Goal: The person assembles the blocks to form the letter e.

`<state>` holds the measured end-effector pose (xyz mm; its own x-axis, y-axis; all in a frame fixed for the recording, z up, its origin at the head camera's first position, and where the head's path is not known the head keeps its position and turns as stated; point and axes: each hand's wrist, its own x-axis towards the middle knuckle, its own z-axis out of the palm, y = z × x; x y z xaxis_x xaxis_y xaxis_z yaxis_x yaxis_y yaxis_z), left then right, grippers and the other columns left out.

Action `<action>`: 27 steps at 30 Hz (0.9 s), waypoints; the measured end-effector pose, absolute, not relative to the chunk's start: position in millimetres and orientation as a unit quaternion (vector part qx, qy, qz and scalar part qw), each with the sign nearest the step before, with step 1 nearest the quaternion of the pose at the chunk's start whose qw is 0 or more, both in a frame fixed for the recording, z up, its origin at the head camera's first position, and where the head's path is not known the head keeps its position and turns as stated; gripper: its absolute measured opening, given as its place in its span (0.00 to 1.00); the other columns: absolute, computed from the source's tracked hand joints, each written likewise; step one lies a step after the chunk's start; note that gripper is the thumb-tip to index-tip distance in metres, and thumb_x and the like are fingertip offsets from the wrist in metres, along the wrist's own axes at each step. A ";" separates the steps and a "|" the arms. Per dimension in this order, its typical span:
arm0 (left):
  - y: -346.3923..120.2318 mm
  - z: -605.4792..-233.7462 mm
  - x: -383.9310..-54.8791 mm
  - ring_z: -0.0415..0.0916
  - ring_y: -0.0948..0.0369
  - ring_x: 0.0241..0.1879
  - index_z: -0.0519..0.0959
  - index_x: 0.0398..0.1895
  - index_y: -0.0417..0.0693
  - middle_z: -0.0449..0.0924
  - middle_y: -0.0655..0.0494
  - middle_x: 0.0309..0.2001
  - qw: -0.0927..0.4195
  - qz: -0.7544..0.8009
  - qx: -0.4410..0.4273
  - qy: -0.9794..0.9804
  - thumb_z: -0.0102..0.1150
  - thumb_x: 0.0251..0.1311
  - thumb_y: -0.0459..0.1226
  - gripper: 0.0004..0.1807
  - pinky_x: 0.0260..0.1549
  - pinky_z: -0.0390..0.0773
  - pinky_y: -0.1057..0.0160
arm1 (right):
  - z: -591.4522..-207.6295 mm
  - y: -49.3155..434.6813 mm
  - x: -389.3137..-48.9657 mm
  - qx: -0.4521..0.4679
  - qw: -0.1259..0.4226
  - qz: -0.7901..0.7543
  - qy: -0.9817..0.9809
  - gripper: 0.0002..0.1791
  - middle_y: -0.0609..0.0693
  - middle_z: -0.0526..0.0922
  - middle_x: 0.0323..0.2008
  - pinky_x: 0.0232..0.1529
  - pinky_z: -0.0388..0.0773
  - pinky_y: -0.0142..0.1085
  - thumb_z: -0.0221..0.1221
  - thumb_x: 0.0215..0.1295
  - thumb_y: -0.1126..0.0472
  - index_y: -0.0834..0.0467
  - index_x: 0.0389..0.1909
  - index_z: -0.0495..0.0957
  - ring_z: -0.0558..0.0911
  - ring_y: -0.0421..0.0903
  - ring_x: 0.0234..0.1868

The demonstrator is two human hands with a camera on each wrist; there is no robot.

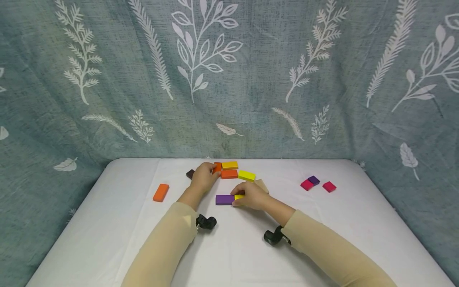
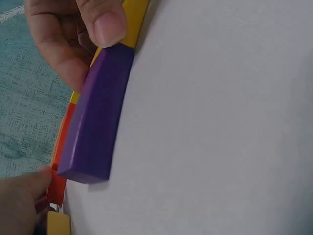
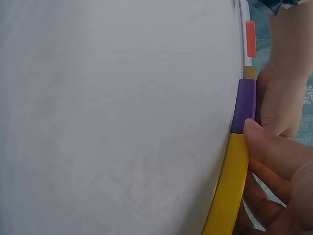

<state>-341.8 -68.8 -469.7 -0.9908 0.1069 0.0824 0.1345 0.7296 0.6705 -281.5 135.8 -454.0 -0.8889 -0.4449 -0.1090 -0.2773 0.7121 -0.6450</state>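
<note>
My left hand (image 1: 205,177) pinches an orange block (image 1: 217,167) at the left end of a small group of blocks. That group also has an orange-red block (image 1: 229,174), an amber block (image 1: 230,165) and a bright yellow block (image 1: 246,175). Nearer to me, my right hand (image 1: 252,195) holds a yellow block (image 3: 229,183) between thumb and fingers. Its left end meets a purple block (image 1: 224,200); the right thumb lies by that joint in both wrist views. Much of the yellow block is hidden by the hand in the head view.
A dark brown block (image 1: 190,174) lies behind my left hand, and a beige block (image 1: 261,185) beyond the right one. Another orange block (image 1: 161,192) is at left. To the right are two pink blocks (image 1: 329,186) and a dark purple one (image 1: 313,180). A white cloth (image 1: 89,239) covers the table.
</note>
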 end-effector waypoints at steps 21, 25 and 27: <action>-77.5 -470.7 -340.4 0.75 0.50 0.60 0.78 0.62 0.39 0.80 0.45 0.59 0.005 -0.361 -0.067 -0.930 0.64 0.66 0.42 0.24 0.60 0.73 0.51 | -452.3 133.4 -280.1 -0.183 0.130 -0.317 0.922 0.13 0.43 0.86 0.42 0.55 0.77 0.43 0.73 0.58 0.60 0.54 0.44 0.87 0.81 0.44 0.49; -84.4 -473.5 -336.8 0.73 0.50 0.63 0.78 0.62 0.40 0.78 0.46 0.61 0.001 -0.348 -0.084 -0.934 0.64 0.66 0.43 0.25 0.62 0.71 0.51 | -452.1 133.2 -280.0 -0.182 0.131 -0.317 0.922 0.13 0.44 0.86 0.42 0.56 0.77 0.43 0.72 0.58 0.60 0.54 0.44 0.87 0.81 0.44 0.49; -87.7 -474.6 -334.3 0.73 0.50 0.63 0.79 0.62 0.40 0.78 0.46 0.61 0.000 -0.343 -0.094 -0.935 0.63 0.67 0.43 0.24 0.62 0.71 0.51 | -452.7 133.5 -280.1 -0.182 0.130 -0.315 0.922 0.13 0.44 0.86 0.42 0.55 0.77 0.42 0.72 0.58 0.60 0.54 0.44 0.87 0.81 0.44 0.49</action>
<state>-334.3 -87.7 -474.6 -0.9823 0.1754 0.0653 0.1760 0.7477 0.6403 -280.1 133.5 -452.7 -0.8997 -0.4179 -0.1260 -0.2538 0.7357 -0.6280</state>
